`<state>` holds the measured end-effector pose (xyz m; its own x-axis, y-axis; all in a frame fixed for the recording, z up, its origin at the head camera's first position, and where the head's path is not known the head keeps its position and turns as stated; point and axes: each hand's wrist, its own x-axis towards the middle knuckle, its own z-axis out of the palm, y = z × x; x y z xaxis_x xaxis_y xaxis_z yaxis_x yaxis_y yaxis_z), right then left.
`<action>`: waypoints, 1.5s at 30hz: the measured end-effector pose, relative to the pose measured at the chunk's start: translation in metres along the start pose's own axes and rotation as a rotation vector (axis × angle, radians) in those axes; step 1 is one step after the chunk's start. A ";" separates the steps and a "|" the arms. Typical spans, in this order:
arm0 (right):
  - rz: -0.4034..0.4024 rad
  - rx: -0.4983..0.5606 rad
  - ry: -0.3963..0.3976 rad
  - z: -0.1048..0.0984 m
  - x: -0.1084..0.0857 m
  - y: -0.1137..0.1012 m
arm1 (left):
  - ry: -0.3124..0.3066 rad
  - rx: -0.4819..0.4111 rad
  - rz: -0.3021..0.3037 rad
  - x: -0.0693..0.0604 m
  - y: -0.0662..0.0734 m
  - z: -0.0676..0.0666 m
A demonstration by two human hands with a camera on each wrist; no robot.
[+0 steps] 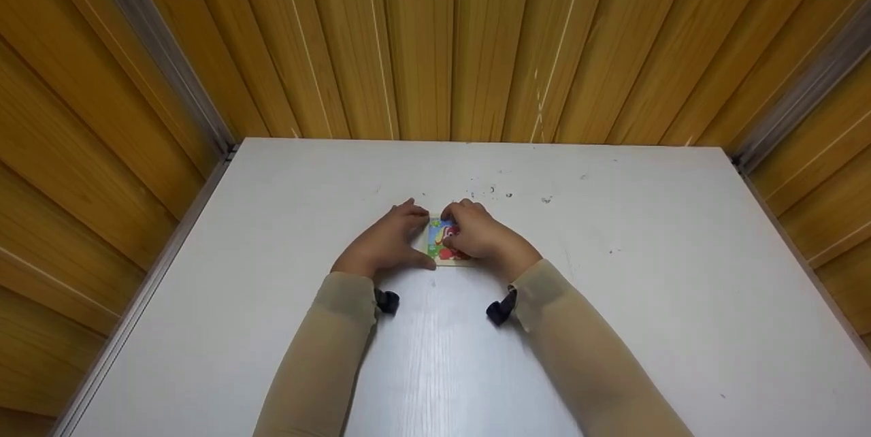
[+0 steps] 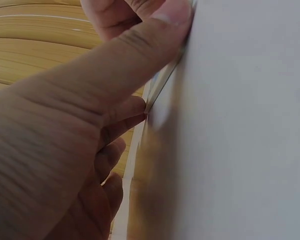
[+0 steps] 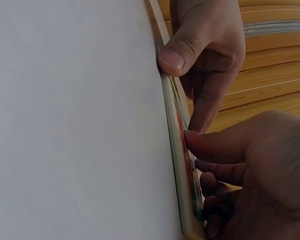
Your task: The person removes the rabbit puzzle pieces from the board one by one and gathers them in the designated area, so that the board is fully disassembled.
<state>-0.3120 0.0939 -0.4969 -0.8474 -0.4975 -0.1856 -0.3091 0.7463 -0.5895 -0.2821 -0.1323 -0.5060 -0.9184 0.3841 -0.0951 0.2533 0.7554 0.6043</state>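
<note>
A small, flat wooden picture puzzle (image 1: 441,254) lies on the white table, its pale frame around a bright blue, green and red picture. My left hand (image 1: 392,238) holds it at the left side, thumb at the near edge and index finger toward the far edge. My right hand (image 1: 482,231) is bent over the right part and covers it. In the right wrist view, the right thumb (image 3: 217,146) touches the red part of the picture (image 3: 186,157), with the other fingers curled beyond it. Whether they pinch a single loose piece is hidden.
The white table (image 1: 653,328) has small dark marks (image 1: 509,195) beyond the hands. Yellow wood-grain panels (image 1: 435,42) stand behind it and at both sides, with grey metal posts (image 1: 163,49) at the corners. A black wrist camera (image 1: 388,301) sits at each cuff.
</note>
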 end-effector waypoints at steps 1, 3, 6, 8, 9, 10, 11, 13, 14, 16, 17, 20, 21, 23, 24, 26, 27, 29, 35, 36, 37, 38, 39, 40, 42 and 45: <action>0.006 0.013 -0.003 0.000 0.000 0.000 | 0.000 -0.002 0.000 0.000 0.000 0.000; 0.016 0.037 -0.003 0.000 0.000 0.001 | 0.001 -0.003 0.000 0.000 0.000 0.000; 0.022 0.069 0.004 -0.001 0.000 0.000 | 0.005 -0.011 0.004 0.000 -0.001 0.000; 0.023 0.087 0.010 -0.001 -0.001 0.000 | 0.005 -0.008 0.008 0.000 -0.002 0.000; 0.021 0.092 0.014 -0.001 0.000 0.000 | 0.005 -0.007 0.012 0.000 -0.002 0.000; 0.020 0.097 0.017 0.000 0.000 0.001 | 0.004 -0.007 0.014 -0.001 -0.002 0.000; 0.020 0.103 0.019 0.000 0.000 0.001 | 0.003 -0.005 0.017 -0.001 -0.002 0.000; 0.017 0.107 0.022 0.002 0.000 0.002 | 0.002 -0.003 0.016 -0.001 -0.002 0.000; 0.013 0.105 0.025 0.003 0.000 0.002 | 0.000 0.000 0.015 -0.001 -0.003 0.000; 0.005 0.096 0.033 0.004 0.000 0.004 | -0.004 0.000 0.012 -0.001 -0.003 0.001; 0.003 0.095 0.038 0.005 0.000 0.004 | -0.005 0.000 0.010 -0.001 -0.003 0.001; -0.017 0.089 0.061 0.006 0.001 0.006 | -0.003 0.004 0.012 0.000 -0.004 0.000; -0.022 0.094 0.067 0.006 0.001 0.006 | -0.002 0.002 0.013 0.000 -0.004 0.000; -0.025 0.116 0.076 0.007 0.001 0.006 | 0.001 0.005 0.012 -0.001 -0.005 -0.001; -0.027 0.127 0.083 0.008 0.001 0.006 | 0.000 0.007 0.012 -0.001 -0.005 -0.001; -0.022 0.155 0.098 0.010 0.001 0.007 | -0.002 0.004 0.006 -0.001 -0.005 0.000; -0.020 0.164 0.110 0.011 0.001 0.007 | -0.003 0.002 0.002 -0.002 -0.005 0.000; -0.014 0.177 0.138 0.014 0.001 0.008 | -0.003 0.000 -0.002 -0.001 -0.005 0.001; 0.005 0.224 0.204 0.017 0.001 0.005 | 0.003 -0.014 -0.012 0.001 -0.005 0.003; 0.002 0.237 0.212 0.017 0.001 0.005 | 0.004 -0.016 -0.014 0.001 -0.005 0.002; -0.002 0.251 0.219 0.017 0.000 0.005 | 0.004 -0.014 -0.015 0.001 -0.005 0.002; -0.006 0.269 0.224 0.017 0.000 0.006 | 0.005 -0.013 -0.017 0.001 -0.005 0.002; -0.011 0.287 0.227 0.017 0.000 0.006 | 0.006 -0.011 -0.018 0.000 -0.005 0.002; -0.016 0.300 0.229 0.017 0.000 0.006 | 0.006 -0.009 -0.023 0.000 -0.004 0.002; -0.022 0.319 0.232 0.017 -0.001 0.007 | 0.005 -0.007 -0.033 0.000 -0.004 0.002; -0.026 0.314 0.248 0.016 -0.001 0.007 | 0.003 -0.008 -0.039 0.000 -0.002 0.002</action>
<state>-0.3063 0.0926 -0.5130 -0.9313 -0.3642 0.0049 -0.2172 0.5445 -0.8101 -0.2821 -0.1331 -0.5087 -0.9285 0.3526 -0.1165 0.2145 0.7654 0.6068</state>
